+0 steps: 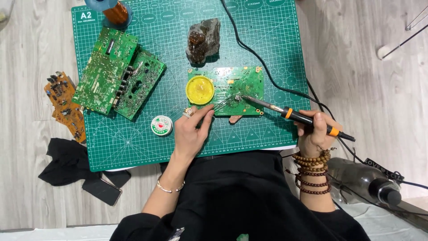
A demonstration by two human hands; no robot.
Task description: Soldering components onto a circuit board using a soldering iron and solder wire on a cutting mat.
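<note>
A green circuit board (243,80) lies on the green cutting mat (178,49), with a round yellow tin (200,89) resting on its left part. My right hand (315,129) grips a black and orange soldering iron (294,115); its tip touches the board near the middle. My left hand (192,129) pinches a thin strand of solder wire (223,103) that runs up to the iron's tip. A finger of the left hand shows under the board's near edge. Beaded bracelets circle my right wrist.
Two larger green boards (117,73) overlap at the mat's left. An orange board (64,105) lies off the mat. A small round solder reel (161,125), a dark stained sponge block (203,40), a copper wire spool (113,11), a black cord (267,73) and a phone (101,191) are around.
</note>
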